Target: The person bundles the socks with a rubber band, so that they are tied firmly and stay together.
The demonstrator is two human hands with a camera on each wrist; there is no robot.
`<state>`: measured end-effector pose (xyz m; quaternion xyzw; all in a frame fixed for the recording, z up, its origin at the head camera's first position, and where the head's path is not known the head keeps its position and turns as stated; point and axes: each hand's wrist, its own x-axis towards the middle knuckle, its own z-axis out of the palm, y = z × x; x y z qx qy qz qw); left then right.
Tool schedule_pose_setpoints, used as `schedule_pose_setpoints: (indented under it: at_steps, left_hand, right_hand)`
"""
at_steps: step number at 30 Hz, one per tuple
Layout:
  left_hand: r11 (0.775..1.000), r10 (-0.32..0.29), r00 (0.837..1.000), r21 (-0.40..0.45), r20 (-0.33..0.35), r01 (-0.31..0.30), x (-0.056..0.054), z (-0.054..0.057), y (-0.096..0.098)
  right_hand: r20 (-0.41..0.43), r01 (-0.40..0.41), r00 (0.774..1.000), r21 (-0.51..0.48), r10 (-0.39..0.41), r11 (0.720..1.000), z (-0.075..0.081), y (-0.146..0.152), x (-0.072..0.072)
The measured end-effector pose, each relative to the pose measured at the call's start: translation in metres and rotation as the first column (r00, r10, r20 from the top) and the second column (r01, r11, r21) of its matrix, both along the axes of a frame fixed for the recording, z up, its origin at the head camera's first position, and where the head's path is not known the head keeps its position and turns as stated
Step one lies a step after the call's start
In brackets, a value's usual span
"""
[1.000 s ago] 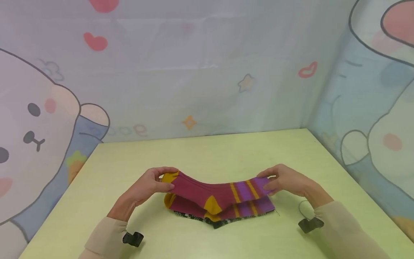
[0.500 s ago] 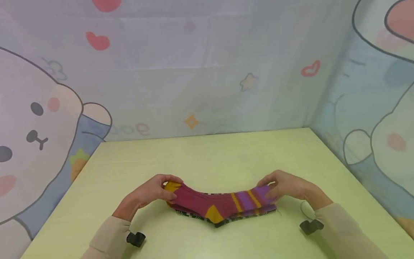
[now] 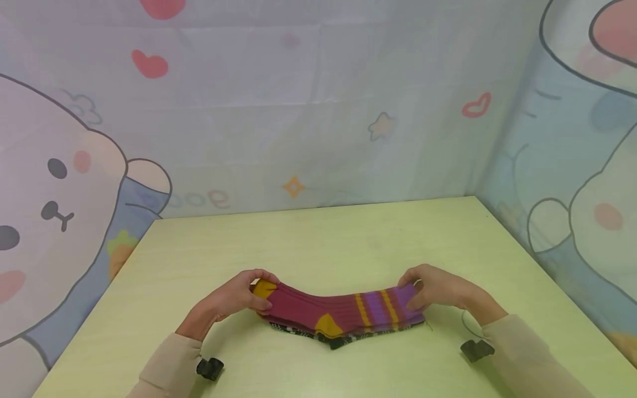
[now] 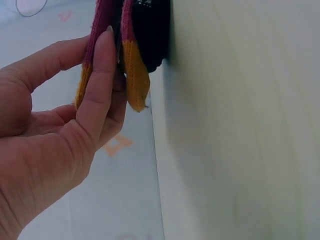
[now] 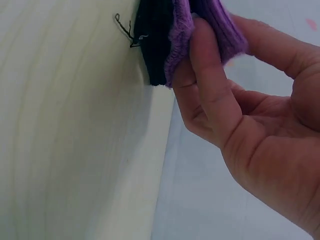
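From my head view, the top sock (image 3: 306,309) covers most of the lower sock (image 4: 136,75) and the black sock (image 3: 339,341) — I get only strips along the near edge, and the black one's pattern is too small to make out. The left hand (image 3: 239,294) hides part of the yellow toe (image 3: 266,287), the right hand (image 3: 442,287) part of the purple cuff (image 3: 405,305). Both sleeves (image 3: 171,359) run off the bottom edge. My wrist views crop the socks at the top, the left hand at left and the right hand at right. Lettering (image 3: 218,199) on the backdrop (image 3: 328,149) is too blurred to read.
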<state>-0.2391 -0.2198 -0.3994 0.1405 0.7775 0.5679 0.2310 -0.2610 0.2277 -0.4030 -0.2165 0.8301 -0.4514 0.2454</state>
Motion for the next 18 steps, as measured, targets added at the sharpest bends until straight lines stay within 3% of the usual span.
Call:
schedule_pose_setpoints:
  at_steps: [4,9,18]
  left_hand:
    - [0.999,0.001,1.000,-0.036,-0.009,-0.001,0.0001,-0.0015,0.0004]
    - [0.996,-0.001,0.999,-0.095,-0.033,-0.002,0.0007,-0.0028,0.0014]
    - [0.974,-0.031,0.995,-0.228,-0.097,0.008,0.0024,-0.0014,0.0012]
  right_hand:
    - [-0.026,0.002,1.000,0.040,-0.001,0.999,0.0019,-0.0005,0.0012]
    - [0.000,0.012,1.000,0.047,-0.012,0.999,0.0027,-0.0010,0.0034]
    - [-0.015,-0.005,1.000,0.084,0.006,0.996,0.0032,-0.0053,0.0075]
